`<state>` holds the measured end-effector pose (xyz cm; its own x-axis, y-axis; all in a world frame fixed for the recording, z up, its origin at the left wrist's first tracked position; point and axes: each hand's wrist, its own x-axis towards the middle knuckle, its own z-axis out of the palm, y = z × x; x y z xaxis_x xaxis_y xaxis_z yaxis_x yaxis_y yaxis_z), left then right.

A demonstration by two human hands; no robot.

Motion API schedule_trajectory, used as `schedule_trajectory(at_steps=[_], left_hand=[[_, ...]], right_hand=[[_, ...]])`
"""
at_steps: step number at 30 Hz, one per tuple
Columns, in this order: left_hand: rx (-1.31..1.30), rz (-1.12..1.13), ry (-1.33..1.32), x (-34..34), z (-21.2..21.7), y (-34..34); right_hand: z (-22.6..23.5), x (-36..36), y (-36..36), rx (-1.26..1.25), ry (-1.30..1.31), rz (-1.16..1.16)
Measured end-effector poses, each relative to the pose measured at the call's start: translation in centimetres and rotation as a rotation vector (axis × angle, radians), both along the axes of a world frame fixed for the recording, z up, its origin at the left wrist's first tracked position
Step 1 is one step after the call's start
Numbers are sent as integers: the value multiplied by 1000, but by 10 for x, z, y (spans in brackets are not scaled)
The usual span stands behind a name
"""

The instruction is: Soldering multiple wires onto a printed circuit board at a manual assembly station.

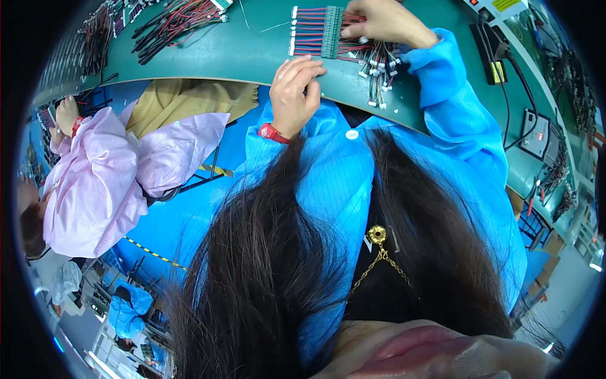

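Here, seen from the head camera, two hands work at the near edge of a green bench (252, 50). The left hand (295, 95) rests at the bench edge just below a green comb-like holder (331, 31); its fingers are curled together with the tips near the thumb, and whether they pinch a wire cannot be told. A red wristband (273, 132) circles that wrist. The right hand (385, 22) lies flat over the right side of the holder, fingers pressed together on the wires.

The holder is the one container in use: it keeps a row of red and dark wires (310, 30) parallel, their white plugs lined up to its left. The wires are too fine to count. To its right a loose cluster of white connectors (379, 66) spreads over the bench, touching the blue sleeve (442, 82).

Farther left lie two loose heaps of wire: a red-and-black bundle (177, 22) and a darker bundle (95, 31). One black device (489, 54) sits at the right with a cable. One other person in a pink coat (95, 183) works at the left.
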<state>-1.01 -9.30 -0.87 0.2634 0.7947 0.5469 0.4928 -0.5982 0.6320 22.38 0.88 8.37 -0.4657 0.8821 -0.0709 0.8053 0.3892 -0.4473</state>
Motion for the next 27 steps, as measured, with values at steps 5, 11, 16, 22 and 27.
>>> schedule_trajectory(at_steps=[5, 11, 16, 22, 27], left_hand=[[-536, 83, -488, 16, 27, -1], [-945, -249, -1010, 39, 68, 35], [-1267, -310, -992, 32, 71, 42], [-1288, -343, -851, 32, 48, 50], [-1348, -364, -904, 32, 41, 52]], right_hand=[[24, 7, -36, -249, 675, -411], [-16, 23, -86, -373, 1249, -528], [-8, 6, -115, -529, 1438, -502], [-22, 14, -122, -607, 1499, -461], [-33, 20, -121, -654, 1527, -408]])
